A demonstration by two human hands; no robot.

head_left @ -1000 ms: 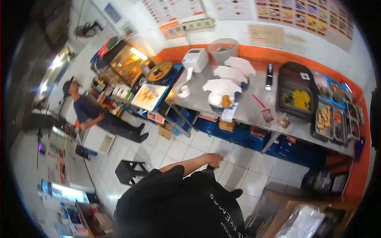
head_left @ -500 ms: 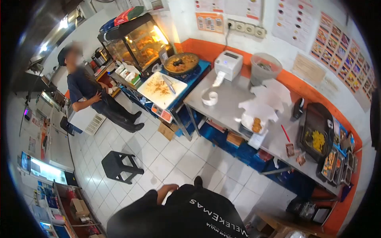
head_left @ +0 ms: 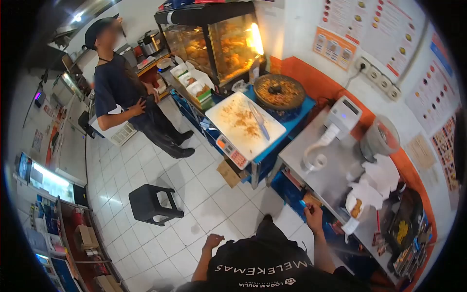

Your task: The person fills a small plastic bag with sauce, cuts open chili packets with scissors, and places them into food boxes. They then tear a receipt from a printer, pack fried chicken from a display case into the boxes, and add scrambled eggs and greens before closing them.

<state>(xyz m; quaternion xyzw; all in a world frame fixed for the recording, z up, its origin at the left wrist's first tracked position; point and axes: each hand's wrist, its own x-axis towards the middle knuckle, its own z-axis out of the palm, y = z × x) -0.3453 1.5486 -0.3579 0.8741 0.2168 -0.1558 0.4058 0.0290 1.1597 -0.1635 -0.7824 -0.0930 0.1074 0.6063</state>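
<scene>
My left hand (head_left: 212,241) hangs over the tiled floor beside my black shirt, fingers loosely bent and slightly apart, with nothing visible in it. Near the front edge of the steel table (head_left: 335,170), my right hand (head_left: 314,216) is closed on a small blue object (head_left: 303,203), too small to name. Beyond it on the table are a paper roll (head_left: 317,162), a white printer (head_left: 344,116) and an open white wrapper with fried food (head_left: 356,208).
A person (head_left: 121,90) stands at the left by the counter. A black stool (head_left: 153,202) is on the floor. A white cutting board (head_left: 243,126) with a knife (head_left: 259,120), a scale (head_left: 232,152), a food pan (head_left: 279,91) and a lit display case (head_left: 233,46) stand ahead.
The view has shifted toward the left, nearer the cutting board. My right hand has come into view at the table edge with the small object. The white thing by my left hand is gone from sight.
</scene>
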